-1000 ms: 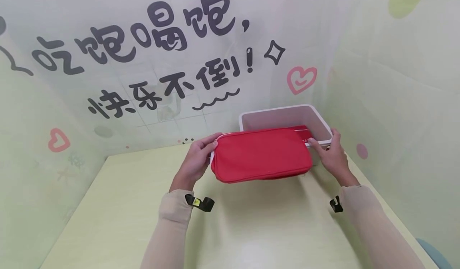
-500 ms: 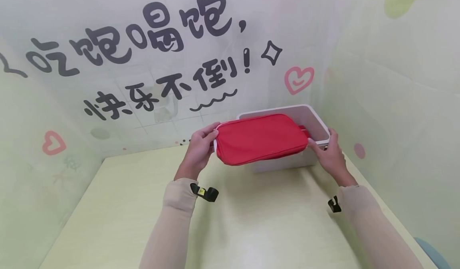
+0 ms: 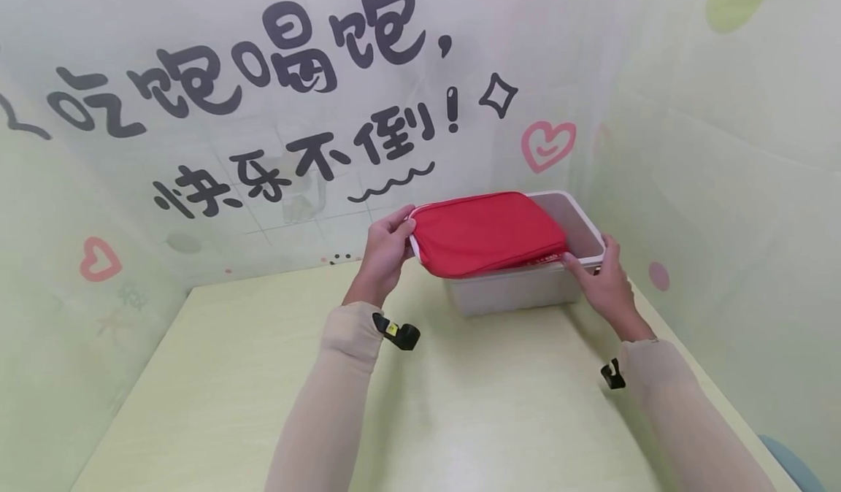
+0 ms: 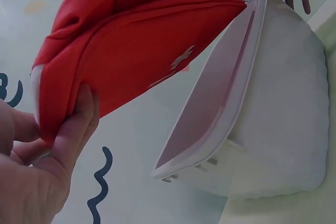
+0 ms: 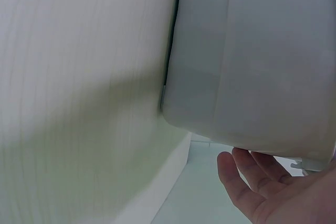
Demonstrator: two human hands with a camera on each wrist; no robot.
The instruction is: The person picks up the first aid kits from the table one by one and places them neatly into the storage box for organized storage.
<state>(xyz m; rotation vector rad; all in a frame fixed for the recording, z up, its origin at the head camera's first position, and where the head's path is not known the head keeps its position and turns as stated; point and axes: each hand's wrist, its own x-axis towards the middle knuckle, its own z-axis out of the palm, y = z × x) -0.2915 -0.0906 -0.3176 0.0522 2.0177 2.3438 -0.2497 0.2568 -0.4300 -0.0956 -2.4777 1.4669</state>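
A red fabric zip pouch [image 3: 489, 233] with white trim hangs tilted over the open top of a white plastic bin [image 3: 519, 293]. My left hand [image 3: 386, 251] pinches the pouch's left end between thumb and fingers. In the left wrist view the pouch [image 4: 136, 45] shows a pale logo on its underside, and its far end reaches the bin's rim. My right hand [image 3: 606, 280] grips the bin's right front corner, thumb over the rim; in the right wrist view its fingers [image 5: 252, 174] lie against the outer wall. A patterned red strip shows under the pouch by the rim; I cannot tell what it belongs to.
The bin stands on a pale wooden table [image 3: 250, 375], near its back right. Printed wall sheeting [image 3: 368, 149] rises behind and at both sides. A black strap device [image 3: 397, 331] sits on the left wrist, another [image 3: 613, 374] on the right. A bluish round edge [image 3: 788, 463] shows at lower right.
My left hand has raised the pouch and moved it back and slightly right, over the bin. More of the bin's front wall shows. My right hand stays at the bin's corner.
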